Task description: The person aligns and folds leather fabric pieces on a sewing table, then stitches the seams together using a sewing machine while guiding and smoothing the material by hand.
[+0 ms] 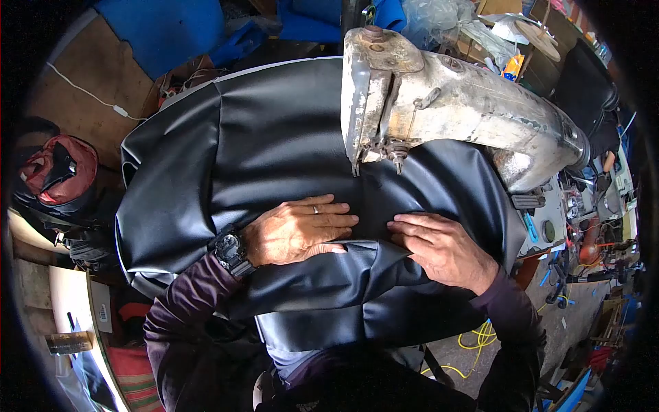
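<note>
A large sheet of black leather-like material (274, 130) with seams and folds spreads under a worn, off-white sewing machine (473, 96). My left hand (295, 230), with a ring and a black wristwatch, lies on the material with its fingers stretched out toward the right. My right hand (443, 248) rests on it too, fingers extended to the left, with a small gap between the two hands. A raised fold runs along below both hands. The machine's needle area (377, 158) stands just beyond my fingertips, over a seam; the stitching itself is too dark to make out.
At left sits a red-lined bag (58, 168). Blue sheets (165, 34) and clear plastic (439, 27) lie behind the machine. On the right, tools and parts clutter a bench (549, 213); a yellow cable (480, 336) loops across the floor.
</note>
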`<state>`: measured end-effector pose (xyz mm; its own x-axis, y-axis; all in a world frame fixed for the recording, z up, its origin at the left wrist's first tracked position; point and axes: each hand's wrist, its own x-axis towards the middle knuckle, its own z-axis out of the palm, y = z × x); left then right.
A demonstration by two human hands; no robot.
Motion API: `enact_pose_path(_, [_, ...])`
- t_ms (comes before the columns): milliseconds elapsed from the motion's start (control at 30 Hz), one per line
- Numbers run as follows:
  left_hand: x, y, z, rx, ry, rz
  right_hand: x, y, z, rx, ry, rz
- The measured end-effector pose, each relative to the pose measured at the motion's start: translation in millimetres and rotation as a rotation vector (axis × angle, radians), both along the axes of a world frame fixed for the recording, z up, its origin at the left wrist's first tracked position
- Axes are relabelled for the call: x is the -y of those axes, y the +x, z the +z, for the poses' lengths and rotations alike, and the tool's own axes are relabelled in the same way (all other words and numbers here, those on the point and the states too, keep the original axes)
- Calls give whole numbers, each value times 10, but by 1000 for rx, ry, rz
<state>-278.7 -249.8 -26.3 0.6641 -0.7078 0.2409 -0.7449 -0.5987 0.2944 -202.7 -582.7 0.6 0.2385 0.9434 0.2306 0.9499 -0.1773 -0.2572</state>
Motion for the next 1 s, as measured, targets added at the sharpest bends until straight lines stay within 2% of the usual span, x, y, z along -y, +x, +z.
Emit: enact_pose_path(1000, [-289,566,11,1,-16,25,-261,452,-32,22,-65,-14])
